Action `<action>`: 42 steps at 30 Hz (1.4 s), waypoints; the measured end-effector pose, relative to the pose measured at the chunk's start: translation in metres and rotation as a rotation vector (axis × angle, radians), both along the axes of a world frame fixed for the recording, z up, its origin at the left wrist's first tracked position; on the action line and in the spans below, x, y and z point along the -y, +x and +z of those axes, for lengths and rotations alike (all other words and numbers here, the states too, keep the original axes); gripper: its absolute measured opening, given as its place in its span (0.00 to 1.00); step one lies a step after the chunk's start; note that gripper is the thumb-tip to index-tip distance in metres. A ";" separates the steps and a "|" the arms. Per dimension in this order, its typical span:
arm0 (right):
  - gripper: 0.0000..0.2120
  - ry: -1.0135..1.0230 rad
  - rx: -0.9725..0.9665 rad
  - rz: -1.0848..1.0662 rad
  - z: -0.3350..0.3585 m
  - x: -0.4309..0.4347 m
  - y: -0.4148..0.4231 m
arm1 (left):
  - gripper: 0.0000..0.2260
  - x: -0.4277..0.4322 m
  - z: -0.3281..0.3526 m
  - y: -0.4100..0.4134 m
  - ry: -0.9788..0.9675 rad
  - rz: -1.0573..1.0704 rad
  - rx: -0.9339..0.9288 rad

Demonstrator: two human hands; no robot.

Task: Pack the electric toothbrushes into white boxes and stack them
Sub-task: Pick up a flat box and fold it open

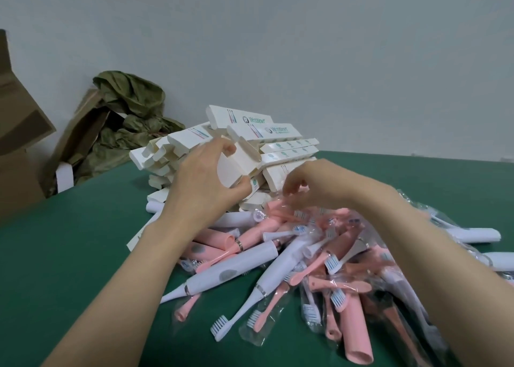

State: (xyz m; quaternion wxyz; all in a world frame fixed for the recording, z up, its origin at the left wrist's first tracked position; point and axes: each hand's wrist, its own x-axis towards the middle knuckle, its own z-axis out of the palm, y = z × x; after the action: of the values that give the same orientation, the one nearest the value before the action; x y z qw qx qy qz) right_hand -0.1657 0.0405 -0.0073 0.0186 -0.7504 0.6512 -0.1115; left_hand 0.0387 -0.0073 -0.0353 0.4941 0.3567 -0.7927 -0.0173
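Observation:
My left hand [204, 181] grips a white box [236, 166] with its end flap open, held just in front of the pile of white boxes [278, 135] at the back of the green table [69, 255]. My right hand [308, 188] reaches into a heap of pink and white electric toothbrushes [306, 255] in clear plastic bags, its fingers curled on a bagged pink toothbrush [278, 209] at the heap's far edge. A white toothbrush handle [233, 269] lies at the heap's left side.
Brown cardboard cartons [19, 133] stand at the left beyond the table edge, with crumpled green plastic wrapping [130, 116] against the wall. More bagged toothbrushes [472, 236] spill toward the right edge. Bare green table lies at the front left.

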 end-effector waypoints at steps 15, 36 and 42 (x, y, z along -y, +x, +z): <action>0.03 -0.461 0.262 0.091 0.028 -0.014 0.033 | 0.23 0.001 -0.005 -0.007 0.007 -0.015 0.084; 0.03 -0.229 0.490 0.036 0.030 -0.012 0.046 | 0.25 0.002 -0.008 -0.001 0.046 -0.078 0.161; 0.07 0.018 1.088 0.130 0.023 -0.011 0.043 | 0.31 0.004 -0.009 0.001 0.029 -0.056 0.157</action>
State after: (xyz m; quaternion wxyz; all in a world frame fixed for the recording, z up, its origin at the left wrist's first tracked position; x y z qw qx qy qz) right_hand -0.1224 0.0517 0.0158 0.3658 -0.6230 0.5009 -0.4765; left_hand 0.0392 -0.0117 -0.0447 0.4245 0.3416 -0.8384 -0.0147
